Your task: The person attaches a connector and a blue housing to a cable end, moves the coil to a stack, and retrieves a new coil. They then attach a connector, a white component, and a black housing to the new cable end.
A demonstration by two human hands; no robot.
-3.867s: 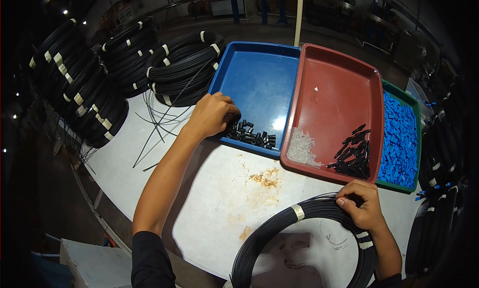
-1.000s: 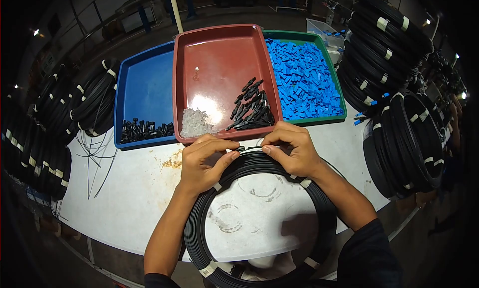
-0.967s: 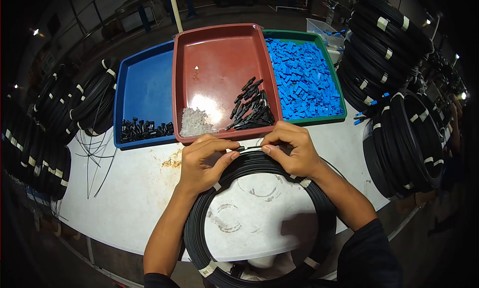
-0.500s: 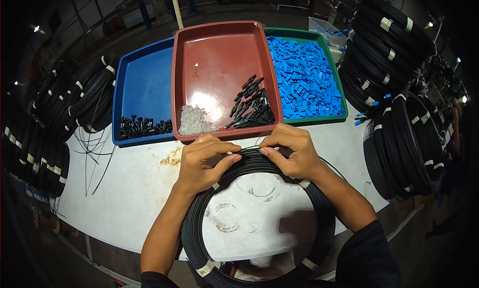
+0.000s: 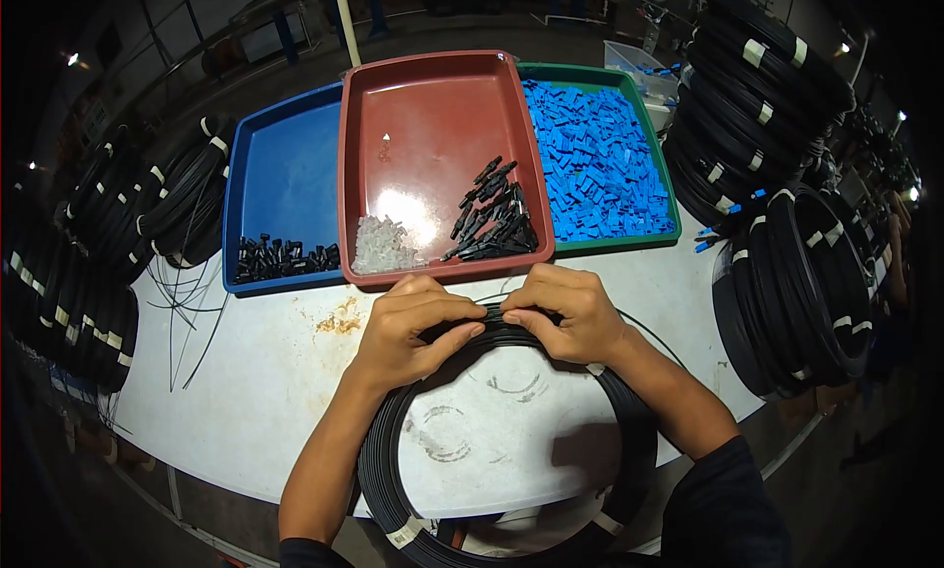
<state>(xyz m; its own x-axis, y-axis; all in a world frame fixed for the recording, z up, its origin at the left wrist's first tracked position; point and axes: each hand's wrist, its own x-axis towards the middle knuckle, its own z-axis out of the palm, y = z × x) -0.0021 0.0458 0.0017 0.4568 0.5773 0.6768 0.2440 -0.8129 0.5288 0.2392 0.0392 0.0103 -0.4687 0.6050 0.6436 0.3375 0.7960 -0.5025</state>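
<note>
A large coil of black cable (image 5: 383, 460), bound with pale tape, lies partly on the white table and overhangs its front edge. At the coil's top, my left hand (image 5: 418, 330) pinches the cable strands between thumb and fingers. Just to its right, my right hand (image 5: 568, 314) pinches the same strands, with a small gap between the two hands. A thin loose cable end (image 5: 654, 338) curves out to the right behind my right hand.
Beyond the hands stand a blue tray (image 5: 287, 165) with black parts, a red tray (image 5: 442, 116) with clear and black pieces, and a green tray (image 5: 675, 199) of blue pieces. Cable coils stand at left (image 5: 74, 322) and right (image 5: 796, 283) on the table (image 5: 246, 401).
Both hands and the top of the coil sit slightly lower in view. My hands have moved a little closer together along the strands.
</note>
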